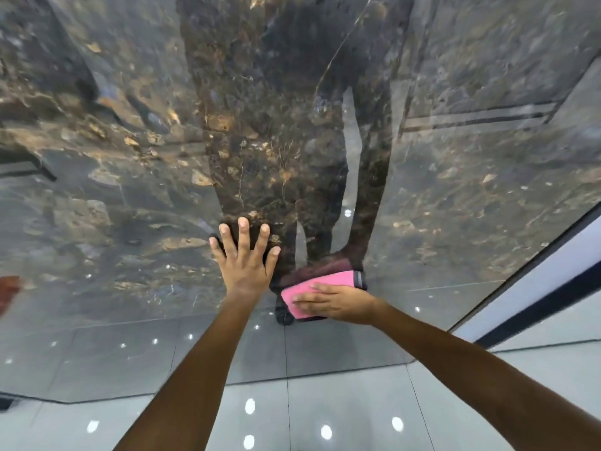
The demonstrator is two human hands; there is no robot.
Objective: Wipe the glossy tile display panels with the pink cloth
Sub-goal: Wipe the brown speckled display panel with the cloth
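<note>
A large glossy tile panel [130, 190], dark marble with gold veins, fills most of the view and mirrors a standing person. My left hand [244, 255] lies flat against the panel with its fingers spread. To its right, my right hand [335, 302] presses the folded pink cloth [312, 288] flat onto the lower part of the panel, fingers straight and pointing left. The cloth has a dark edge on its right end, and its reflection shows just above it.
Glossy grey floor tiles [325, 402] with bright light reflections lie below the panel's bottom edge. A white panel with a dark blue stripe [553, 281] stands at the right. Something reddish [9, 288] shows at the left edge.
</note>
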